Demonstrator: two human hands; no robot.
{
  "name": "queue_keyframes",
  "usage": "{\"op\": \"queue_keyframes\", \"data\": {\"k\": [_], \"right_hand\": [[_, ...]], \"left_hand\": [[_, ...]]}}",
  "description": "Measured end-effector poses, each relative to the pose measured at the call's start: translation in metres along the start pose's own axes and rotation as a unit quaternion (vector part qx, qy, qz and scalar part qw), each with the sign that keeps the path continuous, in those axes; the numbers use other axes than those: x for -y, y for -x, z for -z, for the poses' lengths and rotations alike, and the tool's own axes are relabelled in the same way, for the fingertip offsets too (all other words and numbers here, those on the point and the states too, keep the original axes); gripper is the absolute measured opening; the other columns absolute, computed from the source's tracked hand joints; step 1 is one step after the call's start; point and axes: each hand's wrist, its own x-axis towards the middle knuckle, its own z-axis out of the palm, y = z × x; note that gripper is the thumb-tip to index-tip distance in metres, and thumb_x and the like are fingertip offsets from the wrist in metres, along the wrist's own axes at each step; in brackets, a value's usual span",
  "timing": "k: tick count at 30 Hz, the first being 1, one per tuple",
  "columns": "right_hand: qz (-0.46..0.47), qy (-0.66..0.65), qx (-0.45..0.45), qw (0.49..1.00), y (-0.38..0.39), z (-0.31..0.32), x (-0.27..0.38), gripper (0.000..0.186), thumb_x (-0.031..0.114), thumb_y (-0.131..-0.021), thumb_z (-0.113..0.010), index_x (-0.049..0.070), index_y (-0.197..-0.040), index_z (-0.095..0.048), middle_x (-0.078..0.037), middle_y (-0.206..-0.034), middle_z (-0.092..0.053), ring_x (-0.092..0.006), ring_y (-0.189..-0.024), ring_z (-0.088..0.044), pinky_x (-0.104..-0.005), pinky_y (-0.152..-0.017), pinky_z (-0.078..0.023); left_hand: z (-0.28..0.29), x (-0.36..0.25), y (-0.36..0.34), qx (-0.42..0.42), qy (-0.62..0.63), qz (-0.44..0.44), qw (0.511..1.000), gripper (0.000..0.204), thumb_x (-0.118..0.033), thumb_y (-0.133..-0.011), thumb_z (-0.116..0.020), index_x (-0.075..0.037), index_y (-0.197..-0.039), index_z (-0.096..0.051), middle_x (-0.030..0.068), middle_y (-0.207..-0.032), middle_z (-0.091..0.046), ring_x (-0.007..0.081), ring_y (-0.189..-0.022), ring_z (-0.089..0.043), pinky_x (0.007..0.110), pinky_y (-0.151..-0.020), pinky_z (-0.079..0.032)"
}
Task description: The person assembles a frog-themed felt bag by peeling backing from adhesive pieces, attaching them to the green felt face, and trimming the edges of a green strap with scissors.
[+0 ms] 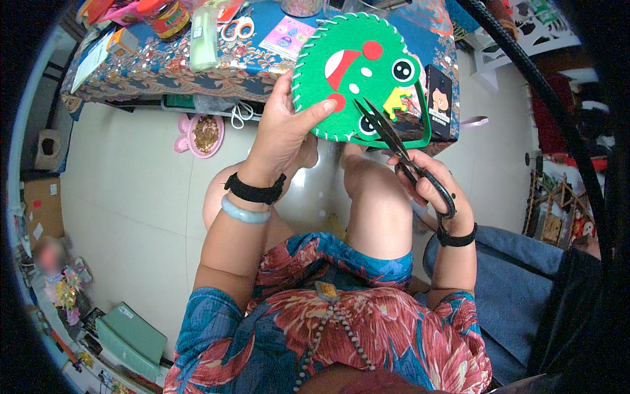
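My left hand grips the edge of a green felt frog bag, thumb on its front near a red cheek. The bag has white stitching round its rim, two big eyes, a red and white mouth, a yellow crown and a green strap. In my right hand are black-handled scissors, fingers through the loops. Their blades are slightly apart and lie over the front of the bag, near one eye. I cannot tell whether the tips touch the felt.
Ahead stands a table with a blue floral cloth. On it lie orange-handled scissors, a jar, a pale green packet and a dark box with a bear picture. A pink bowl sits on the floor; a blue chair stands right.
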Motion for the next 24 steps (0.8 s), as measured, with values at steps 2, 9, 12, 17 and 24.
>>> {"op": "queue_keyframes", "data": {"k": [2,9,12,17,24], "right_hand": [[0.003,0.005,0.004,1.000,-0.002,0.001,-0.003,0.070,0.064,-0.074,-0.056,0.003,-0.108,-0.059,0.002,-0.082,-0.051,-0.0097,-0.076,-0.046,-0.0233,-0.068,-0.037],[0.003,0.015,0.005,1.000,-0.007,0.001,-0.004,0.072,0.062,-0.075,-0.058,0.000,-0.111,-0.059,-0.004,-0.097,-0.060,-0.0138,-0.089,-0.053,-0.0279,-0.081,-0.040],[0.000,0.011,0.004,1.000,-0.010,-0.001,-0.001,0.074,0.064,-0.073,-0.060,0.002,-0.113,-0.058,0.002,-0.082,-0.052,-0.0068,-0.069,-0.046,-0.0216,-0.058,-0.034],[0.006,0.012,0.003,1.000,-0.013,-0.001,-0.002,0.074,0.064,-0.073,-0.061,0.003,-0.114,-0.058,0.006,-0.073,-0.047,-0.0032,-0.058,-0.041,-0.0179,-0.047,-0.030],[0.016,-0.016,-0.044,0.999,-0.012,-0.004,-0.014,0.071,0.060,-0.073,-0.065,0.001,-0.112,-0.059,0.006,-0.073,-0.047,-0.0040,-0.062,-0.042,-0.0189,-0.051,-0.032]], "left_hand": [[-0.001,0.001,-0.001,0.004,-0.003,0.003,1.000,0.059,0.001,-0.078,-0.067,-0.001,-0.127,-0.035,0.0109,-0.120,-0.052,0.0177,-0.106,-0.054,0.032,-0.090,-0.047],[-0.001,0.001,-0.001,0.003,-0.053,-0.006,0.999,0.056,-0.001,-0.078,-0.066,-0.001,-0.127,-0.038,0.0111,-0.119,-0.053,0.0171,-0.106,-0.054,0.031,-0.090,-0.046],[0.001,0.000,-0.001,0.004,-0.068,0.008,0.998,0.057,0.001,-0.079,-0.066,-0.001,-0.127,-0.036,0.0107,-0.119,-0.053,0.0165,-0.106,-0.054,0.031,-0.089,-0.048],[0.003,0.003,-0.002,0.014,-0.095,-0.010,0.995,0.055,-0.005,-0.079,-0.068,0.000,-0.126,-0.041,0.0103,-0.117,-0.055,0.0165,-0.104,-0.055,0.031,-0.091,-0.045],[0.005,0.004,-0.002,0.022,-0.088,-0.002,0.996,0.057,-0.003,-0.079,-0.067,0.000,-0.127,-0.038,0.0102,-0.118,-0.054,0.0158,-0.104,-0.055,0.030,-0.089,-0.047]]}}
